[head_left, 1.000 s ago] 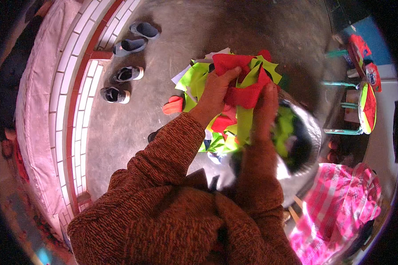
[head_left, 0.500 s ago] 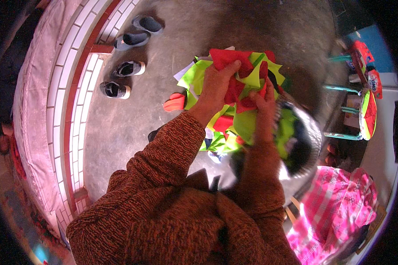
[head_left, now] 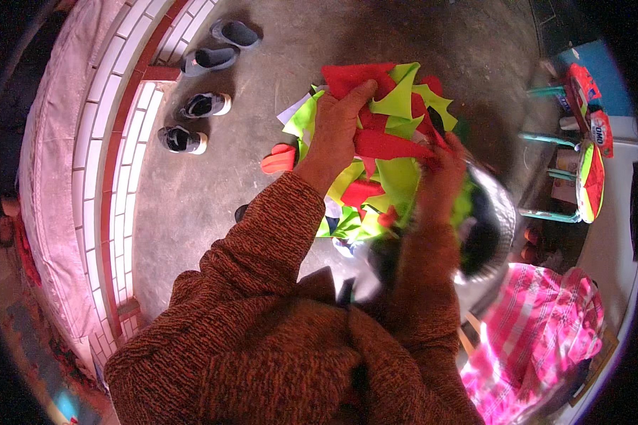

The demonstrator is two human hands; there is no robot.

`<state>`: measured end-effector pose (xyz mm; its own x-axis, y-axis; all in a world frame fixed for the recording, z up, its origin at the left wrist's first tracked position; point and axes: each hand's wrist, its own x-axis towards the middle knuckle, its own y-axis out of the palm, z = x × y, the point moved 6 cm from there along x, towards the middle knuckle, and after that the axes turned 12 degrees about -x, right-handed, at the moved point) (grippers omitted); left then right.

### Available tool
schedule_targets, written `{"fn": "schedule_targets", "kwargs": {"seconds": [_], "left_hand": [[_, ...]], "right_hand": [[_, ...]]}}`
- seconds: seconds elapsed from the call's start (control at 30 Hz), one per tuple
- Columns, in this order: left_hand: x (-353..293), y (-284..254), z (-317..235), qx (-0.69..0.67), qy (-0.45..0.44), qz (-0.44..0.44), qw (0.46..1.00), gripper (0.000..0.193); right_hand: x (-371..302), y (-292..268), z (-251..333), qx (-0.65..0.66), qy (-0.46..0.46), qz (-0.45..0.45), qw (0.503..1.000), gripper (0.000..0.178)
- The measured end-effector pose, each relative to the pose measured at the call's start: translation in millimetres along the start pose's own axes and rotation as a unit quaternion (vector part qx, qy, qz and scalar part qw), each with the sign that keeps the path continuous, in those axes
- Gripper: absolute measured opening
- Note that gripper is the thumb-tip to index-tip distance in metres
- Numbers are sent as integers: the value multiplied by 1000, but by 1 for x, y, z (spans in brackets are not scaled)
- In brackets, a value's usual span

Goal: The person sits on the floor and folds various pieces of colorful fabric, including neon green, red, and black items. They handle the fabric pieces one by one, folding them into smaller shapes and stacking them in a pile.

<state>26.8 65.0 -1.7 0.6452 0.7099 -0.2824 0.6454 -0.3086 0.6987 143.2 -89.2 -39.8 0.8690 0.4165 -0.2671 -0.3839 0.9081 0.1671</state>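
My left hand (head_left: 335,134) is closed on a bunch of fabric scraps, its thumb pressed over a red piece (head_left: 358,76). From that bunch, bright yellow-green scraps (head_left: 400,106) stick out. A pointed red fabric strip (head_left: 391,145) stretches across from the bunch to my right hand (head_left: 443,173), whose fingers are closed on its narrow end and slightly blurred. Beneath both hands lies a heap of yellow-green and red scraps (head_left: 404,185). Left of the heap, a red-orange folded piece (head_left: 279,159) rests on the floor.
Close by my right forearm is a round container with a pale, shiny rim (head_left: 505,230) and a dark inside. Dark shoes (head_left: 205,105) and grey slippers (head_left: 235,33) line the tiled step at left. A pink checked cloth (head_left: 539,333) and a turquoise-legged stool (head_left: 553,214) are at right.
My right hand has moved right and slightly down, drawing the red strip out straight between the hands. My left hand has shifted slightly left with the bunch.
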Motion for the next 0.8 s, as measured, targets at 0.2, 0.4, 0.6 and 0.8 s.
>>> {"fn": "schedule_targets", "kwargs": {"seconds": [0.2, 0.4, 0.6, 0.8], "left_hand": [[0, 7, 2, -76, 3, 7, 997, 14], [0, 4, 4, -17, -20, -10, 1000, 14], [-3, 6, 6, 145, 17, 12, 989, 20], [-1, 5, 17, 189, 49, 65, 979, 26]], "right_hand": [[2, -3, 6, 0, -36, 19, 999, 23], [-7, 12, 20, -175, -193, 43, 964, 43], [-22, 34, 16, -220, -215, 106, 945, 56], [-12, 20, 2, -259, -154, 62, 951, 34]]}}
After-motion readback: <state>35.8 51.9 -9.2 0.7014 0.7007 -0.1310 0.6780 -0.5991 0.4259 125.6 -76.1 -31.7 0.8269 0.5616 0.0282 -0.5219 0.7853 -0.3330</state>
